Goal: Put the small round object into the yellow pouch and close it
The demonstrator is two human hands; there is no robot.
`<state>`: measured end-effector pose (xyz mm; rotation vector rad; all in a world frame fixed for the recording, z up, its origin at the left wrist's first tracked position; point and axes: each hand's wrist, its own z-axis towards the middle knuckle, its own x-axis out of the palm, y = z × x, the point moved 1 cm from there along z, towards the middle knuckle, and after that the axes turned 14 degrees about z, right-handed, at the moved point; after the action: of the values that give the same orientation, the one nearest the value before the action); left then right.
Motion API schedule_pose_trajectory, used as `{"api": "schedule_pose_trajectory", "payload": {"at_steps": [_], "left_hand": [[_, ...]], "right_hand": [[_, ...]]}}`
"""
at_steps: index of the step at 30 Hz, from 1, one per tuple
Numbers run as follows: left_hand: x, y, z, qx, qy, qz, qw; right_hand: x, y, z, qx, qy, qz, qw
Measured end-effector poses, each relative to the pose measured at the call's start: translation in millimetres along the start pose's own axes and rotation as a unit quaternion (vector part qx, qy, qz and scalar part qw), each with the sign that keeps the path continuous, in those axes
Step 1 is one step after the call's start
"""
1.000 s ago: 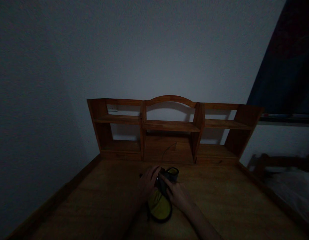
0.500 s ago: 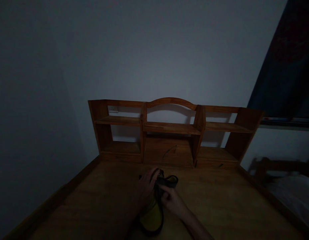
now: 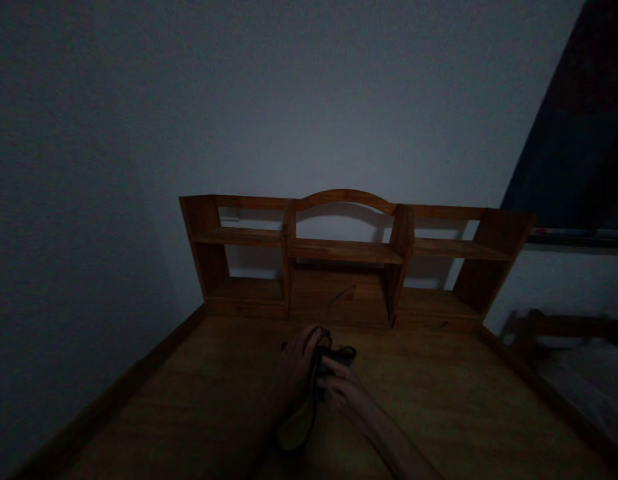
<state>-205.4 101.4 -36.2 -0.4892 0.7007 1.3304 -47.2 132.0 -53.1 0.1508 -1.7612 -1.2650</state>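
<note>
A dark-rimmed sandal (image 3: pixel 297 425) with a yellowish-green footbed and black straps is held low in the middle of the head view, above the wooden desk top. My left hand (image 3: pixel 295 363) is closed over its far left side, fingers bent around the straps. From the right, my right hand (image 3: pixel 343 390) presses its thumb and fingers against a dark strap (image 3: pixel 345 355), which loops out to the right. Dim light hides the exact finger contact and the buckle, if there is one.
Along the back of the desk (image 3: pixel 429 400) stands a wooden shelf unit (image 3: pixel 346 251) against a pale wall. Raised wooden edges border the desk at left and right. A dark curtain (image 3: pixel 583 147) hangs at the right, above a pale cloth (image 3: pixel 583 380).
The sandal has tilted, so its footbed shows narrower and darker. My right hand's fingers have straightened somewhat and shifted along the strap. My left hand keeps its hold.
</note>
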Motion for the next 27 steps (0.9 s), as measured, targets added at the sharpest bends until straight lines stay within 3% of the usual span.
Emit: {"api": "schedule_pose_trajectory", "payload": {"at_steps": [6,10,13,19,21,24,27], "left_hand": [[14.5,3.6,0.5,0.003,-0.012,0.012,1.000],[19.0,5.4,-0.9,0.004,0.006,0.050,0.999],[17.7,6.8,-1.7,0.017,0.020,0.053,0.998],[23.2,12.3,-2.5,0.018,0.059,-0.003,0.998],[24.8,12.4,-2.3,0.012,0.061,-0.026,0.998],[22.7,11.2,-0.9,0.022,0.059,-0.031,0.998],[16.4,10.0,0.9,0.043,0.054,0.010,0.998]], "right_hand": [[-8.9,-10.9,11.3,-0.083,-0.090,-0.197,0.973],[-21.3,-11.1,11.0,-0.151,-0.065,-0.350,0.922],[-27.9,-0.3,4.2,-0.182,-0.041,-0.516,0.836],[-24.8,28.0,-8.4,-0.164,-0.046,-0.782,0.599],[-23.3,34.3,-9.5,-0.166,-0.053,-0.816,0.551],[-22.6,39.1,-9.8,-0.165,-0.052,-0.829,0.532],[-21.5,37.3,-10.1,-0.150,-0.052,-0.817,0.554]]}}
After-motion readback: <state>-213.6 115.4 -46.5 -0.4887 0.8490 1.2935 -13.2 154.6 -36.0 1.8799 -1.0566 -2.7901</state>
